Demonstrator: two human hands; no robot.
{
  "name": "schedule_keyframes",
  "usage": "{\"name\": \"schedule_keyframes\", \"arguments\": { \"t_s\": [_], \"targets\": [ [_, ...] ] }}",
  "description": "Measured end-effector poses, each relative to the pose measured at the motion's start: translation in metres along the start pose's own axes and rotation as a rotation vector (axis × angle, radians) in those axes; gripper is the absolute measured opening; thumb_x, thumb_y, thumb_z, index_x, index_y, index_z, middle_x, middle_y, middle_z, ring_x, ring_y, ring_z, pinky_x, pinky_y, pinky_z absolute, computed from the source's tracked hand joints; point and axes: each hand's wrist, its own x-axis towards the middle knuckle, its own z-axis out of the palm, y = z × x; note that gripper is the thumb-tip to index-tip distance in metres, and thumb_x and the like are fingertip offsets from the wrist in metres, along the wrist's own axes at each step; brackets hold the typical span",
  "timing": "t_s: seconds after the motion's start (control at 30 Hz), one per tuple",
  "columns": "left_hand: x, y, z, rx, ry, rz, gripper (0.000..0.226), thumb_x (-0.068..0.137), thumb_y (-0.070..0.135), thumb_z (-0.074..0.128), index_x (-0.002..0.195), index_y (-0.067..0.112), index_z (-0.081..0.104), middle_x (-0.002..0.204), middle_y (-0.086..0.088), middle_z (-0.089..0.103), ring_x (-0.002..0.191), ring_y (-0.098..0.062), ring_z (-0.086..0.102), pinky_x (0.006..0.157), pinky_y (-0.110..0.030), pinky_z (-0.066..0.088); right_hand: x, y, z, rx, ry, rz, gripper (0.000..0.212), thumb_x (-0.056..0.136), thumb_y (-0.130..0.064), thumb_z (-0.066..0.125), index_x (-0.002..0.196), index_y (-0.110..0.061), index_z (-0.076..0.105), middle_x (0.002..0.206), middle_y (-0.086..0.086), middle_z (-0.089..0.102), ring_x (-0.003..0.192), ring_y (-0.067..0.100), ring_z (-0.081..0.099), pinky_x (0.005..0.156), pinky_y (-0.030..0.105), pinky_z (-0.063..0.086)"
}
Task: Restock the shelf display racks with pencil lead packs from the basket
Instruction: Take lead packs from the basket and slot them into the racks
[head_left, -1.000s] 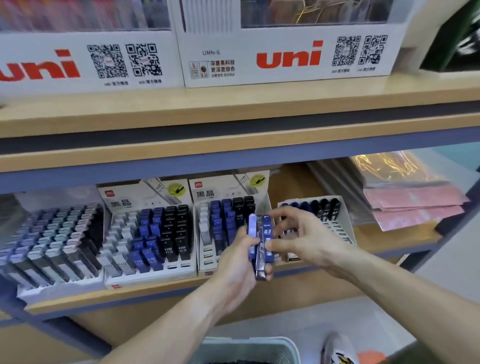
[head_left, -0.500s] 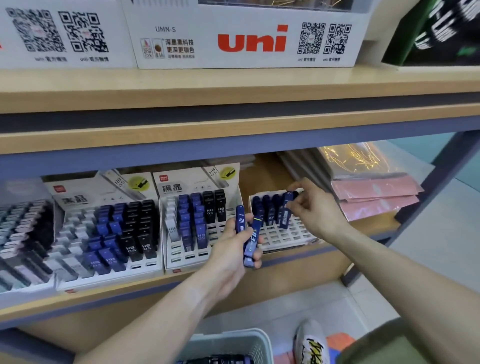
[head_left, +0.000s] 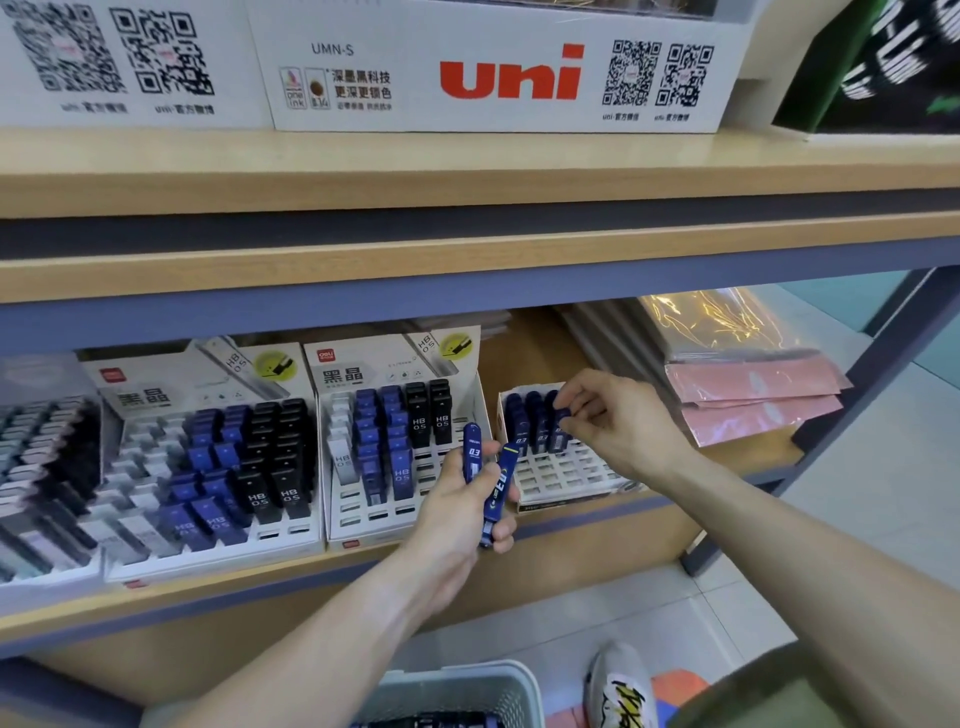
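Note:
My left hand grips two dark blue pencil lead packs marked 0.3 in front of the lower shelf. My right hand pinches another blue lead pack that stands in a slot of the small white rack at the right, beside a few blue packs in its back rows. The front slots of that rack show bare. The pale basket sits on the floor below my arms, with dark packs visible inside.
Two white racks of blue, black and grey HB 0.5 packs stand to the left. Pink and gold packets lie at the shelf's right. White uni boxes sit on the upper shelf. A shoe is beside the basket.
My right hand took one pack from the bundle in my left hand, carried it right to the small rack and has set it into a slot. The view shifted right.

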Motion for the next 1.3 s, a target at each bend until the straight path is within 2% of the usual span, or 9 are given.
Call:
{"name": "schedule_keyframes", "arguments": {
  "t_s": [0.57,0.9,1.0,1.1,1.17,1.3],
  "targets": [
    [0.001,-0.006,-0.009,-0.002,0.021,-0.003,0.020,0.111,0.018,0.043,0.129,0.019,0.052,0.081,-0.012,0.056,0.049,-0.017,0.039,0.045,-0.026,0.033,0.003,-0.015,0.023,0.087,-0.082,-0.062,0.018,0.087,-0.007,0.076,0.096,-0.021,0.070,0.088,-0.006,0.070,0.083,0.002,0.064,0.072,0.010,0.050],
    [-0.003,-0.005,-0.012,0.001,0.018,-0.006,0.020,0.110,0.018,0.043,0.128,0.021,0.053,0.081,-0.012,0.057,0.048,-0.016,0.039,0.045,-0.027,0.034,0.007,-0.017,0.014,0.035,-0.121,-0.066,0.020,0.084,-0.005,0.078,0.092,-0.023,0.070,0.085,-0.007,0.070,0.079,0.003,0.066,0.072,0.012,0.053],
    [-0.003,-0.005,-0.013,-0.004,0.019,-0.008,0.020,0.110,0.018,0.043,0.127,0.021,0.053,0.082,-0.012,0.057,0.047,-0.016,0.039,0.045,-0.027,0.034,0.006,-0.014,0.017,0.048,-0.154,-0.051,0.021,0.085,-0.005,0.078,0.092,-0.023,0.070,0.087,-0.005,0.070,0.079,0.003,0.066,0.072,0.015,0.054],
    [-0.003,-0.005,-0.014,0.000,0.021,-0.013,0.020,0.111,0.018,0.042,0.127,0.021,0.053,0.081,-0.012,0.058,0.048,-0.016,0.039,0.045,-0.027,0.034,0.004,-0.012,0.022,-0.027,-0.096,-0.069,0.018,0.085,-0.007,0.077,0.097,-0.020,0.072,0.090,-0.005,0.071,0.081,0.004,0.066,0.074,0.017,0.055],
    [-0.004,-0.005,-0.014,0.000,0.019,-0.014,0.020,0.111,0.018,0.043,0.127,0.021,0.053,0.081,-0.012,0.058,0.048,-0.016,0.039,0.046,-0.027,0.034,0.004,-0.013,0.025,-0.077,-0.033,-0.097,0.018,0.086,-0.007,0.076,0.101,-0.018,0.075,0.095,-0.006,0.069,0.082,0.008,0.067,0.076,0.021,0.055],
    [-0.004,-0.007,-0.014,-0.001,0.016,-0.019,0.020,0.110,0.018,0.044,0.127,0.020,0.054,0.082,-0.013,0.058,0.047,-0.016,0.040,0.047,-0.028,0.034,0.005,-0.011,0.032,-0.145,0.003,-0.142,0.019,0.087,-0.009,0.075,0.105,-0.014,0.079,0.102,0.004,0.071,0.087,0.019,0.068,0.083,0.034,0.055]
  ]
}}
